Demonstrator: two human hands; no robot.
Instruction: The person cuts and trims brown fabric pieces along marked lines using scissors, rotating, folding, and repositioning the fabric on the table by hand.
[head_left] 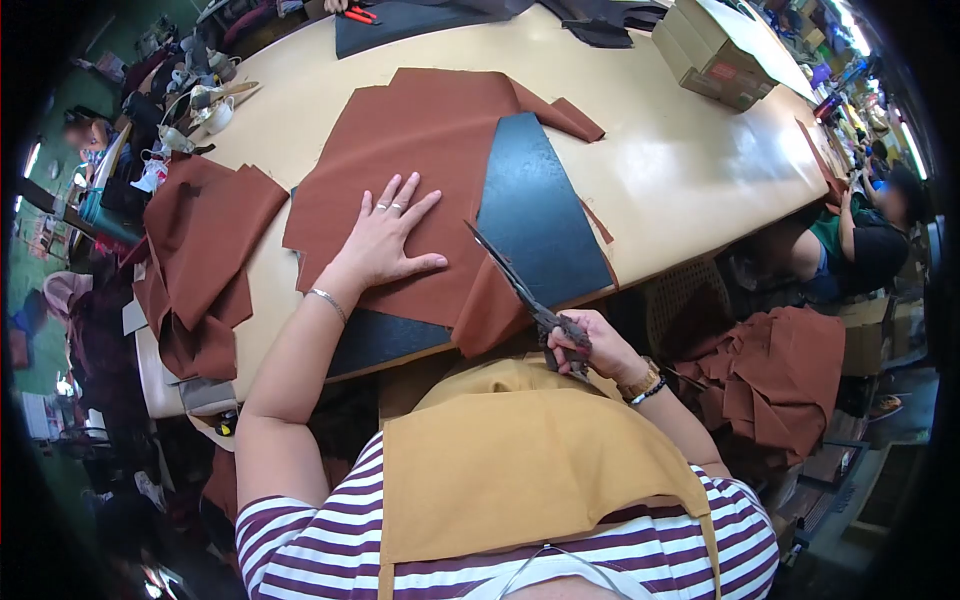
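Observation:
My left hand (398, 235) lies flat with spread fingers on a piece of rust-brown fabric (400, 135) on the table. In my right hand (588, 345) is a pair of scissors (515, 280), its handles wrapped in dark material and its blades pointing up and left over the fabric's edge. Whether the blades touch the cloth I cannot tell. Beneath the fabric a dark blue-black board (535, 210) shows on the right and again near the table's front edge.
More brown fabric (205, 250) drapes over the table's left side. A cardboard box (715, 55) stands at the back right, and dark cloth (420, 22) lies at the far edge near another person's hand and red-handled scissors (360, 15). A brown fabric heap (770, 380) is below right.

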